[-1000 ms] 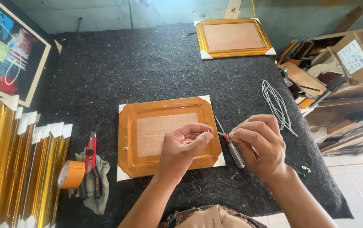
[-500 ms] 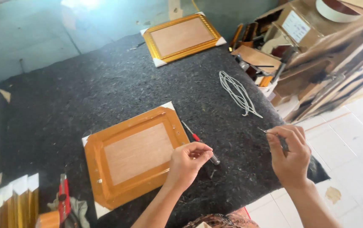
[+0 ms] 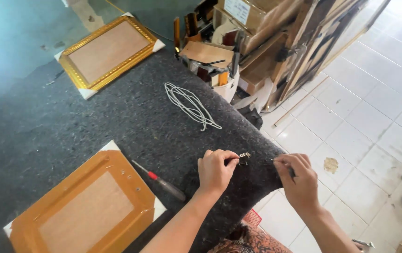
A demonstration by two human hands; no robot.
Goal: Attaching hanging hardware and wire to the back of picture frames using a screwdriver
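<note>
Left hand [image 3: 216, 172] curled at the near right edge of the dark felt surface [image 3: 70, 117], fingers pinched shut on a small metal hanger clip [image 3: 244, 157] that pokes out to the right of the fingertips, just above the felt. Right hand [image 3: 299, 180] hangs past the surface edge over the white tiled floor [image 3: 350, 93], fingers closed on something thin, perhaps a small nail or wire; too small to tell. Clip sits between the two hands, closer to the left; the right is a short way off to its right. Red-handled screwdriver [image 3: 161, 181] lies on the felt left of the left hand, long axis running diagonally, tip toward the back of an orange-taped picture frame [image 3: 88, 206]. Coil of white cord [image 3: 191, 104] farther up the felt; gold frame [image 3: 109, 51] face-down at the far corner.
</note>
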